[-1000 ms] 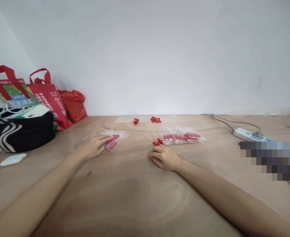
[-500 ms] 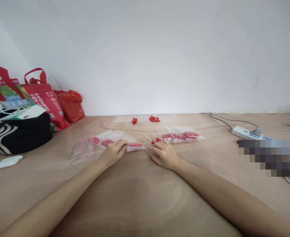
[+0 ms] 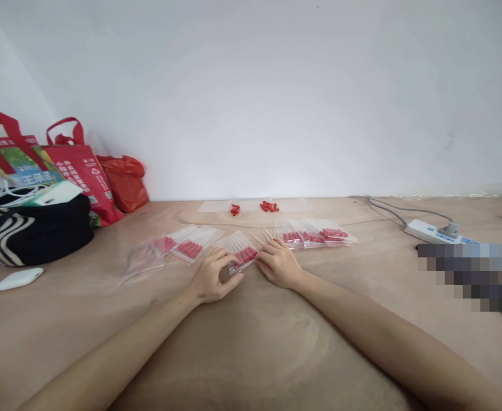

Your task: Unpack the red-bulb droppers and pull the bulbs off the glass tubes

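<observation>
Left, 3 bags, 1 seemingly plastic [image 3: 125, 182]; right, 1 power strip [image 3: 426, 231].

The left hand [image 3: 214, 275], right hand [image 3: 279, 264] and both forearms [image 3: 126, 348] are bare

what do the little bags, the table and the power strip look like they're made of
The small bags look like thin, glossy clear plastic: the red pieces show through and the surface catches light. The table seems to be wood or plywood with a dull finish, going by its tan colour and swirling grain. The power strip is probably hard white plastic, judging by its smooth, straight-edged casing.
</observation>
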`<state>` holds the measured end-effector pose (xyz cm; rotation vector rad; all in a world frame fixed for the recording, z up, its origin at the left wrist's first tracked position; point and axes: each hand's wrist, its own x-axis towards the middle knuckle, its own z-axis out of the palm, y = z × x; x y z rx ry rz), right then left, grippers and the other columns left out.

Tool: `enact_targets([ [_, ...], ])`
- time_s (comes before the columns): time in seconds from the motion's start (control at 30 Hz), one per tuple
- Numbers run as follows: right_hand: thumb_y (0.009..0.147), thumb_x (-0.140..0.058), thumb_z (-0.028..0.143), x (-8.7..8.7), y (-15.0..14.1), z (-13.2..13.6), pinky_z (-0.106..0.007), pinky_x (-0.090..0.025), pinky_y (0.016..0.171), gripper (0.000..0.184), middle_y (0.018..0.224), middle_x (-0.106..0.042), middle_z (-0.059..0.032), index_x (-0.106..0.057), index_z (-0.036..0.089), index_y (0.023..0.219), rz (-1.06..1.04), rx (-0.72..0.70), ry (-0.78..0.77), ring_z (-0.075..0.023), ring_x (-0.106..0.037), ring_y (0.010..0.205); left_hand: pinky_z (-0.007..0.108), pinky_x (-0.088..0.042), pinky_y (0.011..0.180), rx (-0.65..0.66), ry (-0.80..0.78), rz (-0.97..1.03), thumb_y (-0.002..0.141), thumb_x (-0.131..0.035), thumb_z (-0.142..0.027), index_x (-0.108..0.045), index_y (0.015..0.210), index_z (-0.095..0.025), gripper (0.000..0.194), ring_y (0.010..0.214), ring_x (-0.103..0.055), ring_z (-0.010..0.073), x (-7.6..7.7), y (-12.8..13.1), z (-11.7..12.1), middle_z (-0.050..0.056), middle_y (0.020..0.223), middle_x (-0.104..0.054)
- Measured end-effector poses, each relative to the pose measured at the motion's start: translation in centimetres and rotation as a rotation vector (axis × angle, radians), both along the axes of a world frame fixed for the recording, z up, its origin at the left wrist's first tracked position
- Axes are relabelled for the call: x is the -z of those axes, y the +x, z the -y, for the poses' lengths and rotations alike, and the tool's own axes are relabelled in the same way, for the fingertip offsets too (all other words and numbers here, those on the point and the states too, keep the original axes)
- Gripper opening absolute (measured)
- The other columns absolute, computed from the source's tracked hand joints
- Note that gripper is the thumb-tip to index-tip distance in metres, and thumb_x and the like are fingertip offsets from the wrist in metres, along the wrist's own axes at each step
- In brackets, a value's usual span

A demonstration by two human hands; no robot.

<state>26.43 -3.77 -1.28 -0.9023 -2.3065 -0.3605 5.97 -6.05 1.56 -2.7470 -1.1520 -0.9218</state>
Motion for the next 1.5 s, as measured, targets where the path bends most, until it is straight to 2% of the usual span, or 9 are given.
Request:
enact_targets([
  [0.13, 0.081, -0.046, 0.021, -0.1, 0.0, 0.1, -0.031, -0.027, 0.069, 0.015, 0.073, -0.058, -0.0029, -0.06, 0.018, 0.075, 0.007, 0.0, -0.001, -0.0152, -0.045, 0.074, 0.028, -0.043, 0.067, -0.042, -0.016, 0.036, 0.076, -0.051, -0.029, -0.059, 0.071, -0.017, 0.016, 0.069, -0.054, 0.0148, 0.6, 1.2, -0.1, 0.004, 0.071, -0.058],
  [0.27, 0.082, -0.045, 0.02, -0.1, 0.0, 0.1, -0.031, -0.028, 0.069, 0.016, 0.072, -0.057, -0.0031, -0.059, 0.018, 0.075, 0.007, -0.013, 0.011, -0.0151, -0.044, 0.073, 0.027, -0.043, 0.069, -0.022, -0.059, 0.047, 0.081, -0.044, -0.023, -0.061, 0.076, -0.018, 0.019, 0.072, -0.054, 0.0144, 1.2, 1.3, -0.4, 0.004, 0.075, -0.059],
  [0.5, 0.08, -0.046, 0.017, 0.1, 0.1, 0.0, -0.03, -0.028, 0.07, 0.014, 0.076, -0.059, -0.002, -0.06, 0.019, 0.076, -0.021, -0.078, 0.033, -0.0144, -0.044, 0.074, 0.028, -0.043, 0.067, -0.108, -0.169, 0.121, 0.077, -0.049, -0.024, -0.062, 0.07, -0.017, 0.016, 0.072, -0.052, 0.0154, 1.2, 1.4, -0.5, 0.003, 0.073, -0.055],
  [0.8, 0.078, -0.051, 0.021, 0.3, 0.1, -0.1, -0.029, -0.028, 0.068, 0.012, 0.077, -0.059, -0.0021, -0.061, 0.02, 0.071, -0.079, -0.055, 0.04, -0.0146, -0.043, 0.075, 0.027, -0.044, 0.062, -0.136, -0.349, 0.274, 0.072, -0.055, -0.028, -0.06, 0.063, -0.016, 0.016, 0.067, -0.053, 0.0142, 1.1, 1.3, -0.7, 0.002, 0.07, -0.055],
  [1.07, 0.073, -0.055, 0.018, 0.0, -0.2, -0.2, -0.03, -0.029, 0.072, 0.004, 0.082, -0.058, -0.002, -0.058, 0.019, 0.075, -0.069, -0.045, -0.077, -0.0154, -0.045, 0.08, 0.026, -0.044, 0.06, -0.128, -0.361, 0.279, 0.07, -0.056, -0.029, -0.061, 0.062, -0.016, 0.016, 0.066, -0.054, 0.0142, 1.0, 1.4, -0.8, 0.002, 0.069, -0.057],
  [1.3, 0.08, -0.047, 0.018, -0.2, -0.4, 0.1, -0.031, -0.028, 0.074, 0.012, 0.083, -0.059, -0.0034, -0.058, 0.018, 0.074, -0.03, -0.08, 0.009, -0.0155, -0.044, 0.08, 0.026, -0.044, 0.06, -0.123, -0.238, 0.237, 0.074, -0.052, -0.028, -0.062, 0.065, -0.017, 0.017, 0.066, -0.053, 0.0139, 1.3, 2.6, -0.9, 0.003, 0.07, -0.056],
  [1.5, 0.081, -0.048, 0.02, 0.1, -0.4, 0.0, -0.031, -0.027, 0.074, 0.012, 0.088, -0.06, -0.0032, -0.059, 0.019, 0.076, -0.04, -0.087, 0.034, -0.0147, -0.045, 0.083, 0.029, -0.045, 0.069, -0.07, -0.229, 0.264, 0.075, -0.051, -0.021, -0.059, 0.065, -0.017, 0.014, 0.074, -0.056, 0.0154, 1.2, 2.8, -0.9, 0.004, 0.077, -0.06],
])
